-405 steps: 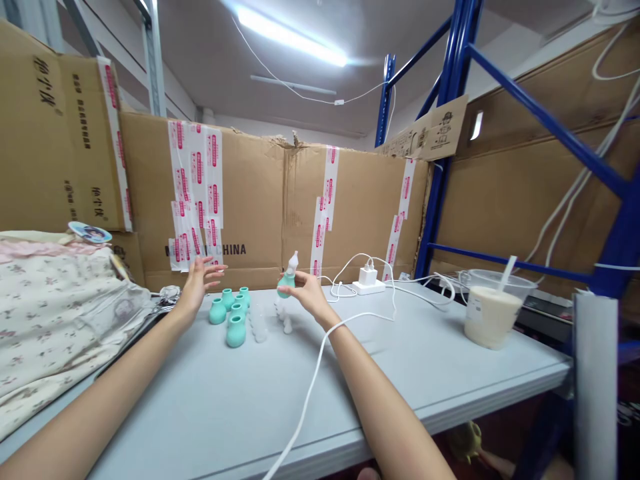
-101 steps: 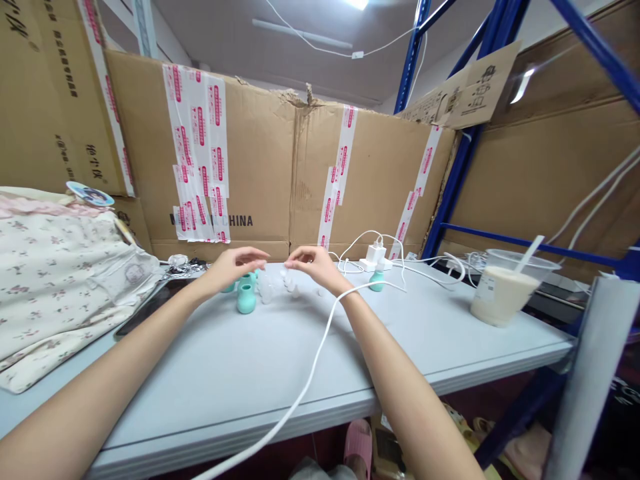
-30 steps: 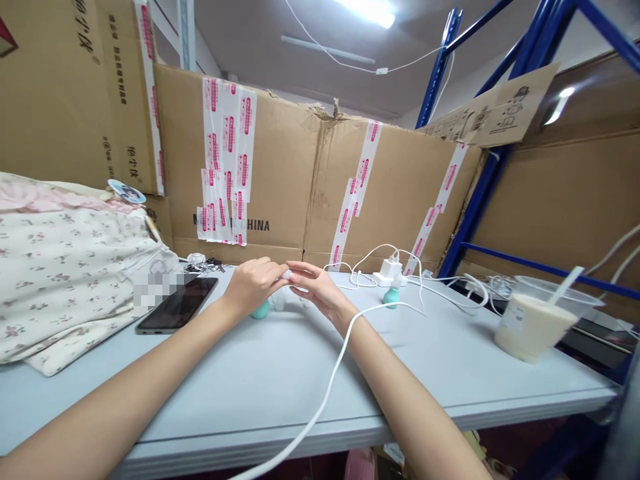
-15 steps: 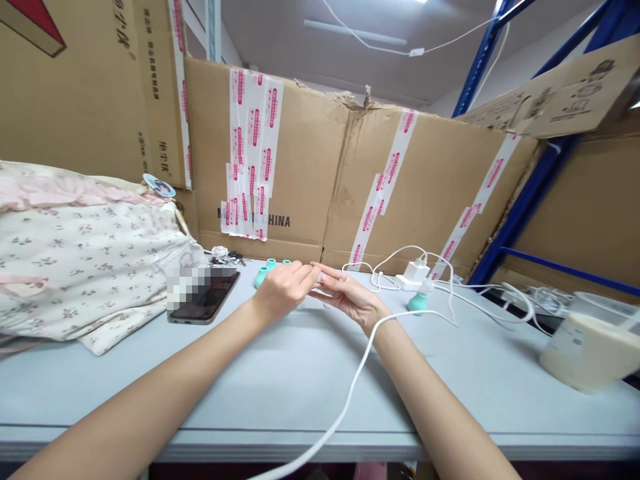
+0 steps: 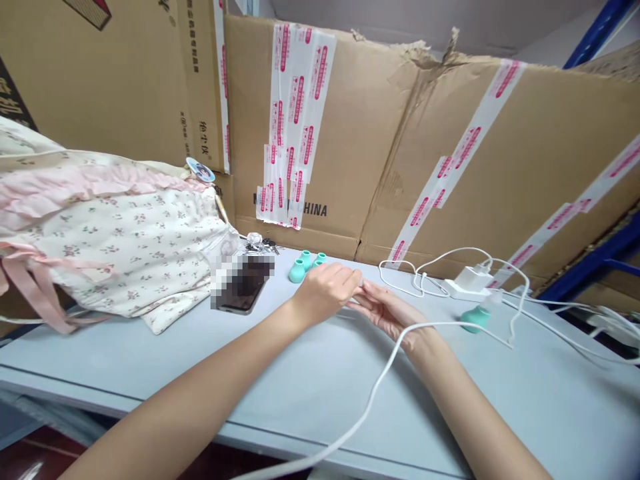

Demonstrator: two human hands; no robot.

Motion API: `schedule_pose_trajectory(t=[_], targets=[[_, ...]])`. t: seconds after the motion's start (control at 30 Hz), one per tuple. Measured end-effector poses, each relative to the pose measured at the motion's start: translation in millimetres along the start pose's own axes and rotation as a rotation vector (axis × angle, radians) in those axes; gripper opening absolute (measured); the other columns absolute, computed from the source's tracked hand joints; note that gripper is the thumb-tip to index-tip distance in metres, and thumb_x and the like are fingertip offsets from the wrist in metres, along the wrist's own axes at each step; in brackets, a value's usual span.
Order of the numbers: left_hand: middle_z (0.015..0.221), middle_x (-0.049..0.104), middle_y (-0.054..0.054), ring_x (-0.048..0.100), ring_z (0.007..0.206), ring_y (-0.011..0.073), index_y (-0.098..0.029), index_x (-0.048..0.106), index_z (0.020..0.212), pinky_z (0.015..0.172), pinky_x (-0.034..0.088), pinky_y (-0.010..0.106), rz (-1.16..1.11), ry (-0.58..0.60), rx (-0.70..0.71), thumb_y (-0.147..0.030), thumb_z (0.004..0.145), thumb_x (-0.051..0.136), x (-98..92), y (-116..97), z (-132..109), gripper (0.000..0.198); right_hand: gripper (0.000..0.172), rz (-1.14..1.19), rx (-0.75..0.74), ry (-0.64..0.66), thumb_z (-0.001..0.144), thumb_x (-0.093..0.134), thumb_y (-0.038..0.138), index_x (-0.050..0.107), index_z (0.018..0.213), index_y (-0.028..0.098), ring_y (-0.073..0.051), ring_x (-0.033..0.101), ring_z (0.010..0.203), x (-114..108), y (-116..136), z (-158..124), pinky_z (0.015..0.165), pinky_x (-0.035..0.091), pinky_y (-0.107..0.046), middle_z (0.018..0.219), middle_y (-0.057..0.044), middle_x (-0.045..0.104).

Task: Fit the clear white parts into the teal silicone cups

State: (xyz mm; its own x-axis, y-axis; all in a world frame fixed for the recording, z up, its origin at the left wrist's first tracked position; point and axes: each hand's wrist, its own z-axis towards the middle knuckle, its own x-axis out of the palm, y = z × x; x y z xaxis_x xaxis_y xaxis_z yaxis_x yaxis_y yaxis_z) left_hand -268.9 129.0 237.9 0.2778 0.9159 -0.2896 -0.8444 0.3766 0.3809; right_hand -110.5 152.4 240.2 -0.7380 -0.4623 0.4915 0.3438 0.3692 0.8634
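Note:
My left hand (image 5: 327, 293) is closed, its back toward me and its fingertips meeting those of my right hand (image 5: 387, 312) above the table. The right palm is turned partly up, with the fingers bent in toward the left hand. A tiny pale bit shows between the fingertips; the rest of it is hidden, so I cannot tell what it is. Just beyond my left hand stand small teal bulb-shaped bottles (image 5: 297, 271) with open necks. Another teal bottle (image 5: 475, 319), with a clear tip, sits to the right of my right hand.
A white cable (image 5: 373, 393) passes over my right wrist. A white charger (image 5: 470, 280) with looped cords stands at the back right. To the left lie a phone (image 5: 245, 287), keys (image 5: 267, 247) and a floral cloth bag (image 5: 150, 247). Taped cardboard (image 5: 360, 133) walls the back.
My view has turned left and down, so things appear further right and the clear jug has left the picture. Both hands stay together at the fingertips.

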Motion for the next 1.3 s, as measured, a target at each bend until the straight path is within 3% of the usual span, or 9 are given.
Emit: schedule_pose_trajectory(t=[0.23, 0.4, 0.57, 0.7, 1.0, 1.17, 1.3], targets=[[0.056, 0.048, -0.003, 0.043, 0.052, 0.0092, -0.012, 0.053, 0.091, 0.050, 0.025, 0.026, -0.028, -0.056, 0.019, -0.016, 0.083, 0.051, -4.8, -1.6, 5.2, 0.009, 0.028, 0.026, 0.086, -0.050, 0.054, 0.078, 0.015, 0.067, 0.079, 0.014, -0.016, 0.064, 0.073, 2.7, 7.3, -2.2, 0.086, 0.051, -0.034, 0.076, -0.004, 0.066], [0.059, 0.052, -0.001, 0.044, 0.052, 0.0081, -0.009, 0.053, 0.093, 0.049, 0.027, 0.025, -0.085, -0.051, 0.009, -0.016, 0.085, 0.049, -7.0, -2.6, 7.2, 0.011, 0.023, -0.009, 0.101, 0.022, 0.055, 0.078, 0.019, 0.066, 0.073, 0.016, -0.013, 0.061, 0.068, 2.5, 9.3, -3.9, 0.083, 0.050, -0.033, 0.074, -0.004, 0.063], [0.056, 0.048, -0.002, 0.043, 0.050, 0.0074, -0.008, 0.052, 0.096, 0.047, 0.030, 0.024, -0.203, -0.054, 0.008, -0.015, 0.088, 0.042, -8.6, -4.8, 7.1, 0.014, 0.021, 0.019, 0.104, 0.118, 0.056, 0.079, 0.023, 0.059, 0.056, 0.015, -0.006, 0.048, 0.050, -3.6, 5.7, -2.9, 0.061, 0.049, -0.021, 0.057, 0.000, 0.051], [0.059, 0.050, -0.001, 0.044, 0.051, 0.0084, -0.008, 0.051, 0.097, 0.047, 0.032, 0.024, -0.254, -0.044, -0.017, -0.014, 0.086, 0.045, -8.9, -6.7, 7.3, 0.015, 0.023, 0.047, 0.100, 0.112, 0.052, 0.081, 0.022, 0.059, 0.054, 0.015, -0.003, 0.040, 0.047, -2.7, 5.7, -3.3, 0.054, 0.044, -0.016, 0.052, 0.002, 0.043], [0.071, 0.059, 0.003, 0.055, 0.062, 0.0104, -0.010, 0.049, 0.106, 0.057, 0.038, 0.024, -0.297, 0.015, -0.045, -0.015, 0.088, 0.043, -8.1, -5.8, 1.6, 0.020, 0.021, 0.171, 0.075, 0.197, 0.056, 0.078, 0.021, 0.060, 0.061, 0.012, -0.006, 0.046, 0.049, 3.8, -0.4, -2.9, 0.077, 0.046, -0.027, 0.051, 0.004, 0.046], [0.076, 0.061, 0.003, 0.055, 0.062, 0.0105, -0.011, 0.051, 0.107, 0.058, 0.038, 0.023, -0.275, 0.036, -0.055, -0.016, 0.086, 0.049, -8.3, -4.1, 1.1, 0.021, 0.028, 0.145, 0.054, 0.142, 0.054, 0.080, 0.022, 0.062, 0.071, 0.009, -0.012, 0.061, 0.066, 4.1, 3.0, -4.4, 0.088, 0.046, -0.036, 0.064, -0.003, 0.061], [0.079, 0.063, 0.004, 0.056, 0.065, 0.0107, -0.012, 0.051, 0.108, 0.061, 0.040, 0.022, -0.303, 0.004, -0.033, -0.013, 0.085, 0.049, -6.5, -3.2, 1.6, 0.023, 0.028, 0.092, 0.014, 0.173, 0.053, 0.080, 0.022, 0.063, 0.070, 0.008, -0.015, 0.062, 0.071, 0.5, 8.3, -4.1, 0.089, 0.045, -0.040, 0.069, -0.004, 0.064]])
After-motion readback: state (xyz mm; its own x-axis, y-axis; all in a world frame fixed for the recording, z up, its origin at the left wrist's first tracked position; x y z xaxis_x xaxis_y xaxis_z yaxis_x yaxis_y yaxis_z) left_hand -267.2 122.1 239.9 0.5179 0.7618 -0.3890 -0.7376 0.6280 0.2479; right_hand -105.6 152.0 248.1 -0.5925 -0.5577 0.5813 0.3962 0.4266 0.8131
